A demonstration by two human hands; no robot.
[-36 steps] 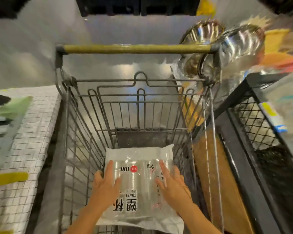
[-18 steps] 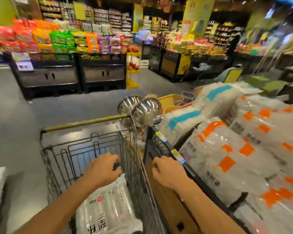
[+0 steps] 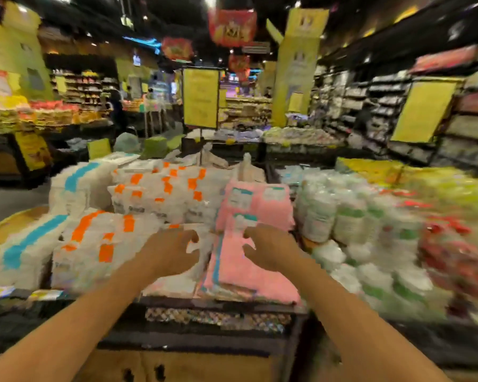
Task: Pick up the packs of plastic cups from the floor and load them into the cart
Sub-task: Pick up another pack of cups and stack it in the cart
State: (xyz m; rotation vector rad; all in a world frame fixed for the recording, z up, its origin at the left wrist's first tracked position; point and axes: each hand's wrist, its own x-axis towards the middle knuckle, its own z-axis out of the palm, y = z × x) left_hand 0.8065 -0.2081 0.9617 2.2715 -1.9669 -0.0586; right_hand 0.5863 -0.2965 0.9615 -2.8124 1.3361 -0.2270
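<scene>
The picture is blurred by motion. My left hand [image 3: 169,252] and my right hand [image 3: 268,248] hang side by side over a store display bin, fingers spread and curled, with nothing in them. Below and between them lie flat pink packs [image 3: 253,260] and white packs with orange labels [image 3: 102,244]. Stacks of clear and white disposable cups [image 3: 351,216] fill the bin to the right of my right hand. The cart and the pack of plastic cups in it are out of view.
The dark metal rim of the display bin [image 3: 221,304] runs across in front of me. White packs with blue stripes [image 3: 22,249] sit at the left. Shelves, yellow signs [image 3: 200,97] and an aisle of grey floor [image 3: 0,199] lie beyond.
My hands let go of the cup pack in the cart and rose. The view swung up and right from the cart to the display bin, and both hands now hover over the packs there.
</scene>
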